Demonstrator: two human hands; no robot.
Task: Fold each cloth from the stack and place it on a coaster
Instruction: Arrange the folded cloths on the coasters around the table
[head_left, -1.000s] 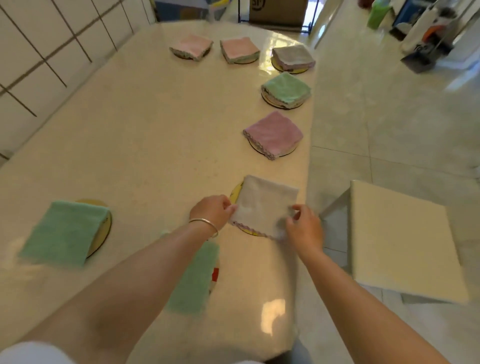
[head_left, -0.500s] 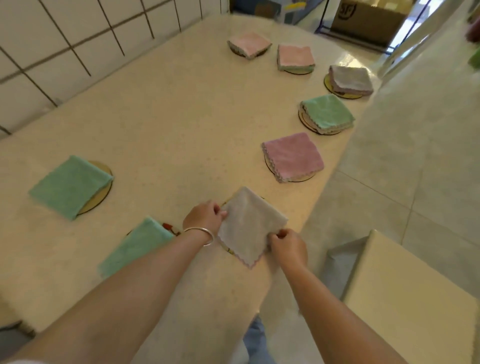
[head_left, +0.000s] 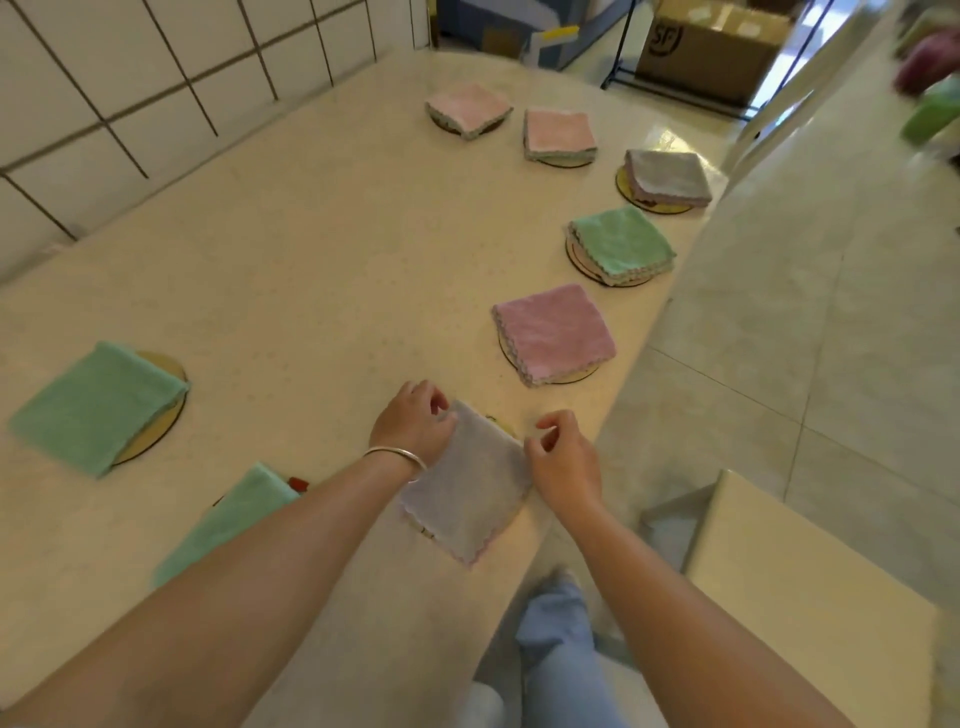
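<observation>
A: Both hands sit at the near table (head_left: 291, 270) edge. The left hand (head_left: 413, 423) pinches the grey cloth (head_left: 465, 493); the right hand (head_left: 563, 462), fingers curled, touches its right edge.

B: And its coaster (head_left: 501, 427)?

A: Mostly hidden underneath. The cloth's corner overhangs toward the edge, so a careless release could leave it off-centre or sliding off. The pink cloth (head_left: 556, 332) beyond sits squarely.

folded green cloths: 3 – one on round wooden coaster at left (head_left: 98, 408), one at near left edge (head_left: 228, 519), one on right row (head_left: 621, 247)
folded pink cloths: 3 – (head_left: 556, 332), (head_left: 558, 135), (head_left: 467, 109)
folded grey cloths: 2 – far right (head_left: 667, 176), near one between hands (head_left: 467, 493)
round coasters visible: 8, mostly covered, e.g. (head_left: 156, 431)
hands: 2 – left (head_left: 413, 423), right (head_left: 563, 462)
silver bangle: 1 (head_left: 397, 454)
cardboard box: 1 (head_left: 711, 47)
</observation>
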